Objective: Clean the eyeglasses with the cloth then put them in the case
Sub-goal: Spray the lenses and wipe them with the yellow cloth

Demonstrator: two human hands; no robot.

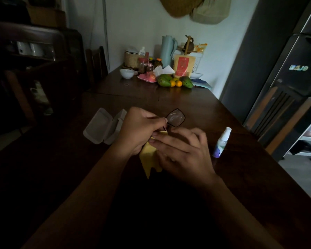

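Note:
Dark-framed eyeglasses (175,117) are held above the dark wooden table (196,103); one lens sticks out beyond my fingers. My left hand (139,129) pinches the frame near that lens. My right hand (182,155) presses a yellow cloth (149,159) against the hidden part of the glasses; the cloth hangs down between both hands. The other lens is covered by my fingers. A clear plastic glasses case (101,126) lies open on the table just left of my left hand.
A small white spray bottle (222,142) stands right of my right hand. At the table's far end sit mangoes and oranges (175,81), a white bowl (127,73), jars and a pale blue jug (167,50). Chairs flank the table; a dark fridge (293,72) stands right.

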